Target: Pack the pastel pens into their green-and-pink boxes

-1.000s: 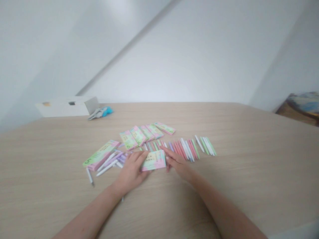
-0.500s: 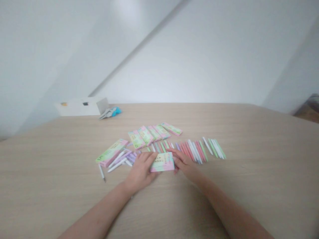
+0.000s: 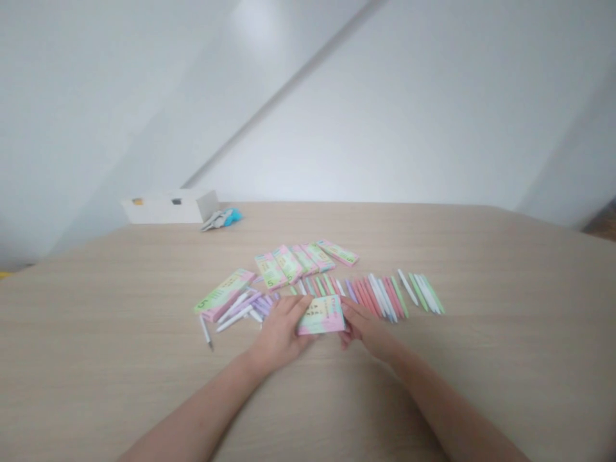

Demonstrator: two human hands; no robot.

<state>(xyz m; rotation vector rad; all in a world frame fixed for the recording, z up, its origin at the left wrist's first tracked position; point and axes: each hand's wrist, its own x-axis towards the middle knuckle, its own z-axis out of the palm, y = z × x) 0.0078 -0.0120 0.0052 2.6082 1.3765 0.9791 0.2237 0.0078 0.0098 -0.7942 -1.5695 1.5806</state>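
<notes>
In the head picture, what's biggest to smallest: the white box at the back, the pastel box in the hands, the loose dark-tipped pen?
1. White box, looks largest
2. Held pastel box, partly covered
3. Dark-tipped pen, looks smallest

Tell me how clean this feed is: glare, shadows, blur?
Head view: hazy glare high on the white wall; head view: soft shadow on the wood-grain table beside the right forearm; head view: softness overall, leaving small print on the pen box in the left hand hard to read.
</notes>
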